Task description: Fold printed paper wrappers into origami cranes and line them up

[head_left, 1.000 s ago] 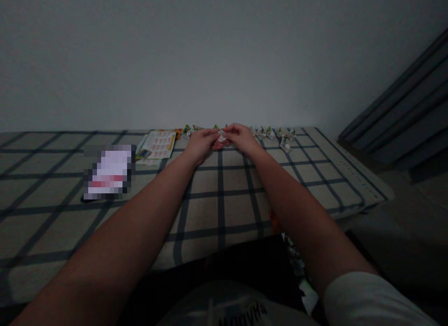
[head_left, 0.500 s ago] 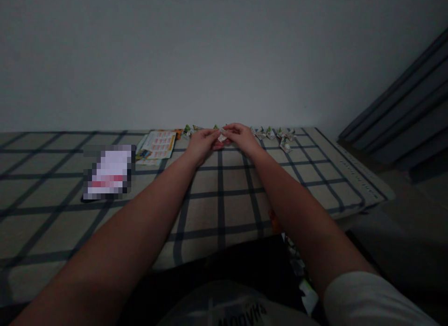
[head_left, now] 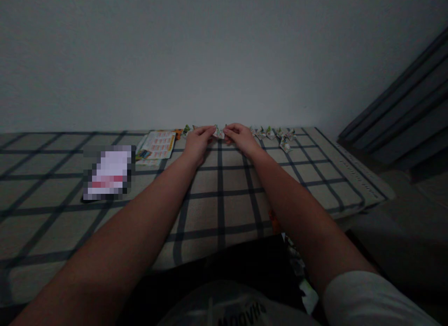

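Folded paper piece [head_left: 219,132], small, white with green print, is located between the fingertips of the two hands, near the far edge of the checked cloth [head_left: 205,209]; the left hand [head_left: 199,141] pinches its left side between thumb and index finger; the right hand [head_left: 241,138] pinches its right side in the same manner; the fine folds are too small and dim to read. A row of paper pieces [head_left: 269,132] lies along the far edge, close to the plain wall [head_left: 224,60]; the hands obstruct the view of the middle of this row; one front piece [head_left: 285,144] sits nearer the person than the others at the right end; another piece [head_left: 186,130] shows just beyond the left hand. Printed sheets [head_left: 159,144] lie overlapped to the left of the left hand, with an orange item [head_left: 178,133] beside their far right corner; a device with a blurred screen [head_left: 110,169] lies nearer and farther left, apart from the sheets. The right forearm partly covers an orange object [head_left: 275,221] and patterned items [head_left: 310,295] beside the dark lap [head_left: 224,260]; a grey pleated curtain [head_left: 402,97] hangs at far right, beyond the end of the cloth.
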`<action>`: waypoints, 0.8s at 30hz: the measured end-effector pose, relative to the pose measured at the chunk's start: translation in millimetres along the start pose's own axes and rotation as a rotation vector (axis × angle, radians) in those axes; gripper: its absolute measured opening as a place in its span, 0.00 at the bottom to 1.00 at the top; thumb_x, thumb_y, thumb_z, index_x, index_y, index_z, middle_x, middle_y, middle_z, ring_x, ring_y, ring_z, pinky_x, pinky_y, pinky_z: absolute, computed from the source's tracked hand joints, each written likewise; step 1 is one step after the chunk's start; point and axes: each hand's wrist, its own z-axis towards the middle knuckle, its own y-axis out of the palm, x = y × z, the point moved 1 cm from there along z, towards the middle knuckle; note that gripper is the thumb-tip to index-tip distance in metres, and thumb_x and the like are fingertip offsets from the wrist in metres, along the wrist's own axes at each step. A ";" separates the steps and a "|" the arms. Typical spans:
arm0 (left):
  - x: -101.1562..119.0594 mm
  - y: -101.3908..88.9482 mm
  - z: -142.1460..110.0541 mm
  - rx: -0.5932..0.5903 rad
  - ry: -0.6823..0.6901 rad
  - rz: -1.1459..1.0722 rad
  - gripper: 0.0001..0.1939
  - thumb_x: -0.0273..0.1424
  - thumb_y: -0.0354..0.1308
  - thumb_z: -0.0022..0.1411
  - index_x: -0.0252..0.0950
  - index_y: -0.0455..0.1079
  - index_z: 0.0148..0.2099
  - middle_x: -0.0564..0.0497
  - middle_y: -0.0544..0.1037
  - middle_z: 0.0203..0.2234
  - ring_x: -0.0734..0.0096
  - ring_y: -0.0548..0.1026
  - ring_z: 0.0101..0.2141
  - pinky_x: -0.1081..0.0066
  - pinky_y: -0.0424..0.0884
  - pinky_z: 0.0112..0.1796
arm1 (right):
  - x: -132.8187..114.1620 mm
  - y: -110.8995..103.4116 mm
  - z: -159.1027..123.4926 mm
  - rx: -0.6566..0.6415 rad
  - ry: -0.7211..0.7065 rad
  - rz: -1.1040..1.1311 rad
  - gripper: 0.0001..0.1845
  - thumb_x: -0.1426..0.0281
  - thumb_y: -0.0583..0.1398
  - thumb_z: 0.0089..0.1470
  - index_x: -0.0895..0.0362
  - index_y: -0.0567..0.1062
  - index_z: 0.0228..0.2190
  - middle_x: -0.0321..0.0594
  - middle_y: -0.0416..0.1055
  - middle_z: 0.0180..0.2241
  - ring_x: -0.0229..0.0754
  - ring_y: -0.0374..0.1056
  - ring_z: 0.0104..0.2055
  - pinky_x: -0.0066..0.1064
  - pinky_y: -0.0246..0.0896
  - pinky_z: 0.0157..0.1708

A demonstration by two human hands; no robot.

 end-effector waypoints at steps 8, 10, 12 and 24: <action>1.4 -2.0 5.3 0.049 0.029 -0.122 0.15 0.41 0.70 0.55 0.38 0.72 0.38 0.50 0.79 0.37 0.73 0.76 0.38 0.73 0.73 0.42 | 1.9 -0.5 1.4 0.070 0.036 0.075 0.06 0.69 0.65 0.57 0.55 0.71 0.33 0.34 0.74 0.29 0.33 0.72 0.28 0.25 0.70 0.31; 2.1 -0.9 4.7 0.060 0.014 -0.127 0.15 0.41 0.68 0.57 0.39 0.70 0.40 0.50 0.80 0.40 0.72 0.77 0.41 0.73 0.73 0.42 | 1.8 -0.5 1.8 0.087 0.038 0.081 0.05 0.71 0.64 0.57 0.55 0.71 0.33 0.33 0.74 0.29 0.33 0.72 0.28 0.25 0.70 0.31; 2.5 0.1 4.3 0.061 -0.005 -0.128 0.15 0.41 0.67 0.59 0.40 0.68 0.41 0.50 0.80 0.40 0.72 0.78 0.42 0.73 0.74 0.43 | 1.2 -0.7 2.0 0.096 0.034 0.071 0.05 0.71 0.64 0.57 0.55 0.71 0.33 0.33 0.74 0.28 0.33 0.72 0.28 0.24 0.70 0.32; 1.7 6.1 3.3 0.134 -0.062 -0.330 0.11 0.37 0.64 0.64 0.42 0.66 0.43 0.52 0.80 0.37 0.70 0.80 0.42 0.71 0.77 0.45 | 0.6 -1.8 1.9 0.144 -0.097 0.017 0.10 0.69 0.63 0.57 0.54 0.66 0.29 0.30 0.71 0.25 0.33 0.70 0.27 0.25 0.65 0.31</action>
